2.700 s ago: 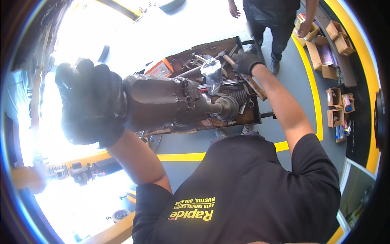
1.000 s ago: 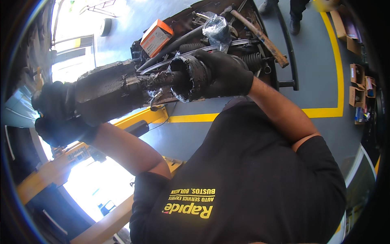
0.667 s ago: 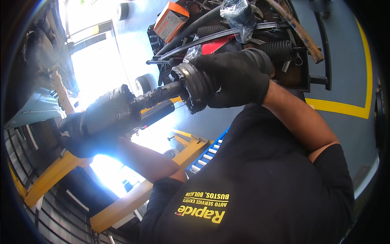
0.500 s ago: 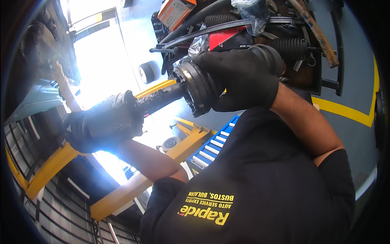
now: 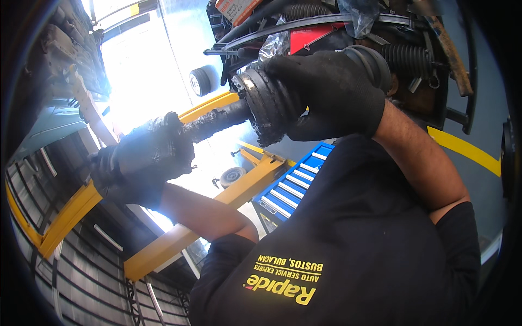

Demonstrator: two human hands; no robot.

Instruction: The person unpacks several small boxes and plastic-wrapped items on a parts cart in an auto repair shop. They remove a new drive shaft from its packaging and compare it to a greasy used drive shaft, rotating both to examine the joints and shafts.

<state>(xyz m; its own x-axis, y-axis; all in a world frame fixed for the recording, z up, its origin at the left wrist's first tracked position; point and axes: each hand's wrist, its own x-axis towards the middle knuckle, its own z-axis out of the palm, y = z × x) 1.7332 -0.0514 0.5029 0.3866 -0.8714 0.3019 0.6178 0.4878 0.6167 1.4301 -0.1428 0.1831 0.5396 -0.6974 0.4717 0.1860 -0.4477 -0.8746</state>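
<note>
Across the upper middle I hold a drive axle (image 5: pixel 220 118), its bare shaft smeared thickly with black grease. My left hand (image 5: pixel 128 176), in a dark glove, is closed around the greasy joint housing (image 5: pixel 157 149) at the left end; glare and shadow blur its fingers. At the other end, my right hand (image 5: pixel 334 98), in a black glove, wraps the ribbed rubber boot (image 5: pixel 269 100). That boot's open rim is ragged with grease and faces the shaft. Another dark ringed part (image 5: pixel 370 68) shows beyond the right glove. The axle slants upward to the right.
Beyond my right hand, a cart holds heaped parts: a ribbed bellows (image 5: pixel 408 60), a red box (image 5: pixel 312 39), an orange box (image 5: pixel 236 10) and a rusty bar (image 5: pixel 448 51). A blue tool cabinet (image 5: pixel 293 185) and yellow lift arm (image 5: pixel 223 209) stand below the shaft. A vehicle underside (image 5: pixel 70 49) is at left.
The view has shifted slightly, so the cart and cabinet appear farther right. Both hands keep their grip on the axle, and its right end appears slightly higher and farther right.
</note>
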